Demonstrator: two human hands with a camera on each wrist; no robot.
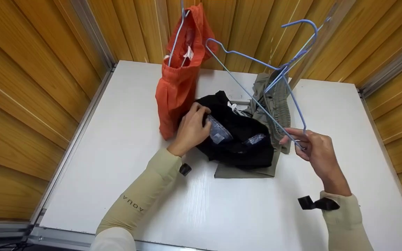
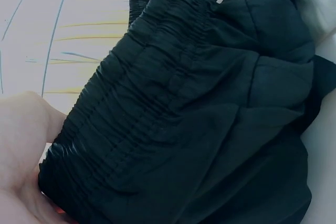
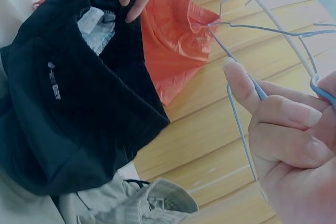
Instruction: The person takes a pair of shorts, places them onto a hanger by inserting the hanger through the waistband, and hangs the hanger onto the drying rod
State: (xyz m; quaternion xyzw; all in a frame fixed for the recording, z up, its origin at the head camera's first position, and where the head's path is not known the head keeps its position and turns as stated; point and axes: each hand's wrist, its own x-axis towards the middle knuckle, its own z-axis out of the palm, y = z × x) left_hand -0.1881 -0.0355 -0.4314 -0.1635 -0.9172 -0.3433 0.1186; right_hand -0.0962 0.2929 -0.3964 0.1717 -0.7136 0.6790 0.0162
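The left hand (image 1: 194,127) grips the waistband of black shorts (image 1: 236,153) at its left side. Their gathered elastic waist fills the left wrist view, with the thumb side of the hand at its edge. The waist opening gapes, showing a bluish lining and a pale label inside. To the right, the right hand (image 1: 314,150) pinches one lower corner of a blue wire hanger (image 1: 284,67) between thumb and fingers. The hanger is tilted, its hook up and away, and its bottom wire crosses over the shorts in the head view. It carries no garment.
An orange garment (image 1: 176,94) hangs from another wire hanger at the back left, close beside the left hand. Grey-green pants (image 1: 250,172) with a gathered waist lie under and behind the black shorts. Wood-patterned panels (image 1: 23,69) enclose the white table (image 1: 117,146) on three sides.
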